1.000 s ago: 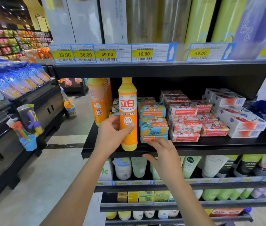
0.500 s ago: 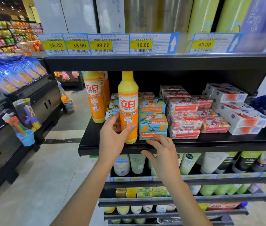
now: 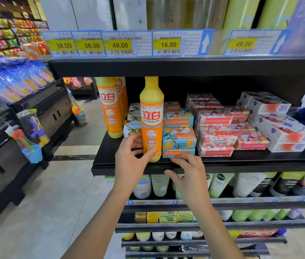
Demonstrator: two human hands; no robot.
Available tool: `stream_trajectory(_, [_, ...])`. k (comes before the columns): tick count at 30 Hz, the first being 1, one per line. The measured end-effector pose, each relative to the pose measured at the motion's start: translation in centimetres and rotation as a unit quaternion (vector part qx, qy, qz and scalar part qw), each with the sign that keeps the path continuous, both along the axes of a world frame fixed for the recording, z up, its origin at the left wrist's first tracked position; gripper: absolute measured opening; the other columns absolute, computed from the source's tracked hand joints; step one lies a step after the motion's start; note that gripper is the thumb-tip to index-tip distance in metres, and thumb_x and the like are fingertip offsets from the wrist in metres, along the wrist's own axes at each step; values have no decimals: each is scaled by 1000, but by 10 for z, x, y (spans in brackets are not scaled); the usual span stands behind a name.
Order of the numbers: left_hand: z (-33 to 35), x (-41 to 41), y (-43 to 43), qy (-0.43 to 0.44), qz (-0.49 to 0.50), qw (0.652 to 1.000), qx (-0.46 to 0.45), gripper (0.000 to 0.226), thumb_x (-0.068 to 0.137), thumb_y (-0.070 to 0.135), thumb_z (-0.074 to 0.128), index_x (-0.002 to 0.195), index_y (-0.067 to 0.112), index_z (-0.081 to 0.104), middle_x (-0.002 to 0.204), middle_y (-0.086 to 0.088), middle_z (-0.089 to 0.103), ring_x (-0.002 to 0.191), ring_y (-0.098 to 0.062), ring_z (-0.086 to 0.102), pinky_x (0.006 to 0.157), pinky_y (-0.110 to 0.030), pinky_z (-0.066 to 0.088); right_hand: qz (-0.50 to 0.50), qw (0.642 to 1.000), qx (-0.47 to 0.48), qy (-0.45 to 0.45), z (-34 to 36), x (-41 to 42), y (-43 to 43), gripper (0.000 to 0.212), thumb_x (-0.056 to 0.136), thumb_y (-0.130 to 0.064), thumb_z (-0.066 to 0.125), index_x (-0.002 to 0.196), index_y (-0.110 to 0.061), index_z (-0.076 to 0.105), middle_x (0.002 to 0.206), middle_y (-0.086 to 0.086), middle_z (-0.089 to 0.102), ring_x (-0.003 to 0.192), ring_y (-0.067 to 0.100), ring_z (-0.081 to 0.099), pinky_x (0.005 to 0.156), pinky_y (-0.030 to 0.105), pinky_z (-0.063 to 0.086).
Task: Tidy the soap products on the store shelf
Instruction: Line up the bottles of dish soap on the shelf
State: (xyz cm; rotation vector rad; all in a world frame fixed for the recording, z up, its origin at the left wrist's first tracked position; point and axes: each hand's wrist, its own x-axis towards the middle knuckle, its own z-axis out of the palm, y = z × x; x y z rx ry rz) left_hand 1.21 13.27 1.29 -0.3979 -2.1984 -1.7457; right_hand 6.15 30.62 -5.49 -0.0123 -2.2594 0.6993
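The left hand (image 3: pixel 129 161) grasped the lower body of an upright orange-and-yellow plastic detergent bottle (image 3: pixel 151 120), with the thumb across the front of the label and the fingers wrapped behind. The bottle stood on the black metal shelf (image 3: pixel 241 161), its base close to the front edge and its yellow top just under the black upper shelf (image 3: pixel 185 66), leaving little headroom. Its right side was touching or just beside a stack of blue cardboard soap boxes (image 3: pixel 178 137). The right hand (image 3: pixel 189 174) was released, fingers loosely bent with the tips at the shelf's front edge below the lowest blue box and the thumb against the shelf's front face; it could not be told whether the tips touched the box. A second orange detergent bottle (image 3: pixel 110 109) stood further back near the shelf's left end, and white floral-print boxes (image 3: pixel 132 128) sat between the two bottles. Bare shelf surface lay in front of these, out to the left corner. Right of the blue stack, red-and-pink soap boxes (image 3: pixel 215 135) and white boxes with red print (image 3: pixel 282 128) were set back, leaving a bare strip along the front edge. Yellow price labels (image 3: pixel 119 44) lined the upper shelf's rail.
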Motion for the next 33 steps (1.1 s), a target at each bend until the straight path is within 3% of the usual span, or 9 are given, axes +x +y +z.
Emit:
stream_trajectory(5, [4, -1, -12, -14, -8, 1000, -13, 52, 78, 27, 88, 123, 30, 62, 111, 9, 69, 100, -3, 67, 81, -21, 58, -3, 1000, -6, -11, 2, 1, 0, 41, 73, -25, 92, 109, -11, 78, 107, -1, 66, 102, 15, 49, 93, 33, 45])
stream_trajectory(10, [28, -15, -47, 15, 78, 996, 28, 36, 86, 28, 82, 117, 19, 66, 103, 6, 70, 94, -7, 68, 79, -20, 57, -4, 1000, -12, -27, 1, 0, -2, 40, 75, -26, 90, 110, -12, 77, 109, -1, 65, 105, 17, 49, 94, 34, 44])
stream_trajectory(14, [43, -57, -69, 24, 150, 988, -24, 58, 87, 38, 80, 137, 21, 56, 128, 6, 65, 114, -10, 61, 95, -31, 52, -3, 1000, -12, -29, 2, 1, -2, 40, 76, -26, 90, 111, -12, 77, 109, -1, 65, 105, 18, 50, 95, 34, 44])
stream_trajectory(16, [48, -79, -73, -18, 151, 988, -30, 76, 85, 41, 81, 149, 20, 46, 144, 2, 57, 126, -14, 56, 104, -37, 49, -2, 1000, -9, -27, 3, 1, -2, 40, 76, -26, 90, 111, -12, 77, 109, -1, 65, 105, 19, 50, 95, 35, 44])
stream_trajectory(18, [53, -92, -71, -43, 118, 992, -32, 79, 86, 40, 81, 152, 21, 42, 148, 2, 54, 130, -14, 52, 106, -39, 46, -3, 1000, -5, -27, 2, 1, -2, 40, 76, -26, 90, 112, -12, 77, 110, -1, 64, 105, 20, 50, 95, 35, 45])
stream_trajectory(22, [53, -103, -62, -35, 71, 996, -29, 62, 91, 27, 77, 146, 20, 50, 142, 2, 59, 125, -13, 55, 105, -38, 47, 2, 1000, 3, -24, 1, 3, -2, 40, 79, -26, 88, 113, -12, 75, 111, -1, 63, 106, 21, 52, 97, 36, 44])
stream_trajectory(26, [48, -109, -58, -41, 135, 990, -18, 59, 90, 30, 78, 143, 20, 54, 136, -2, 65, 122, -17, 61, 104, -45, 52, 8, 1000, 9, -26, -2, 4, -1, 39, 79, -27, 87, 113, -14, 75, 113, -2, 63, 108, 21, 53, 98, 35, 44])
stream_trajectory(33, [47, -88, -65, -21, 180, 983, -10, 45, 85, 38, 81, 124, 21, 65, 112, 5, 71, 103, -12, 67, 94, -38, 55, 11, 1000, 7, -16, -2, 1, 0, 38, 78, -28, 89, 111, -14, 75, 112, -3, 63, 109, 18, 51, 97, 34, 42])
